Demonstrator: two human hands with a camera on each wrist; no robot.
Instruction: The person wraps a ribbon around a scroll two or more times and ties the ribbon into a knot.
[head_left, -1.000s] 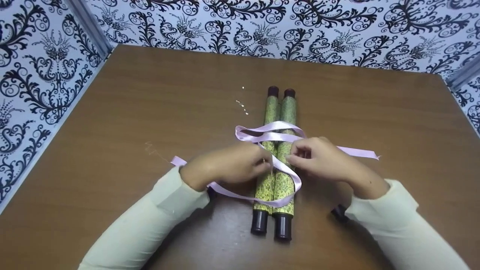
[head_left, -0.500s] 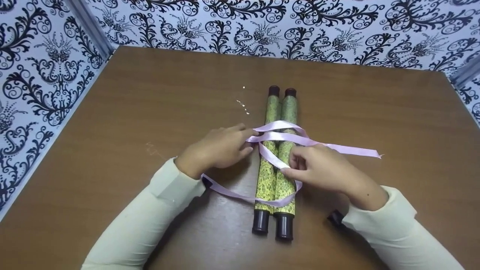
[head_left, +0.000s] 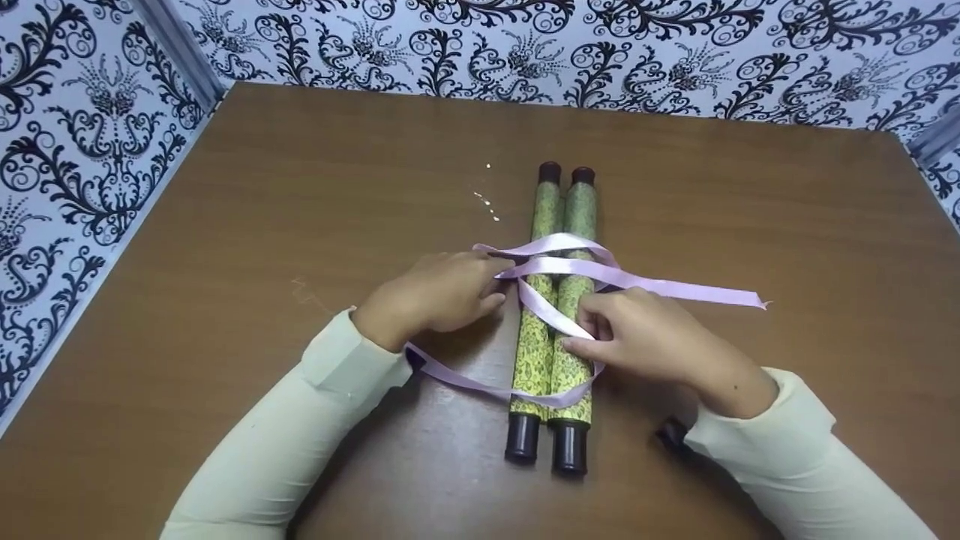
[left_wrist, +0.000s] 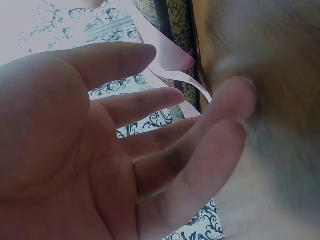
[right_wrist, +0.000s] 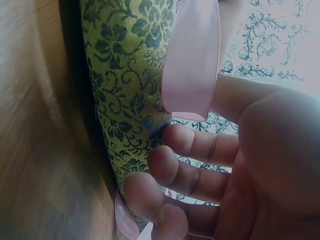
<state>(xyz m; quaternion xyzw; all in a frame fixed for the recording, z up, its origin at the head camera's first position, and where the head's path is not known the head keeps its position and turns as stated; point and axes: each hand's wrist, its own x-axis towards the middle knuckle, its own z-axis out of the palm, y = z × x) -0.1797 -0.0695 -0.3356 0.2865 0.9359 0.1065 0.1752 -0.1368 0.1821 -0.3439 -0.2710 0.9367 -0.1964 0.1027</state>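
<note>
Two patterned yellow-green rolls with dark end knobs, the left roll [head_left: 529, 367] and the right roll [head_left: 579, 217], lie side by side like a rolled-up scroll. A pale pink ribbon [head_left: 675, 289] loops across them; one end lies out to the right. At the left roll, my left hand [head_left: 442, 292] touches the ribbon with its fingertips, its fingers [left_wrist: 145, 107] loosely extended and spread. My right hand [head_left: 645, 334] pinches a ribbon strand over the right roll. In the right wrist view, this ribbon [right_wrist: 190, 60] passes in front of the thumb, with brocade [right_wrist: 125, 75] beside the fingertips.
The brown wooden table [head_left: 337, 172] meets black-and-white patterned walls [head_left: 465, 52] at the back and left. Small bright specks [head_left: 487, 204] show left of the rolls' far ends. Dark wrist straps [head_left: 673, 435] show at the cuffs.
My left hand has moved left and up, off the strand over the rolls, to the ribbon's crossing. My right hand has come to pinch that strand. The rolls stay in place.
</note>
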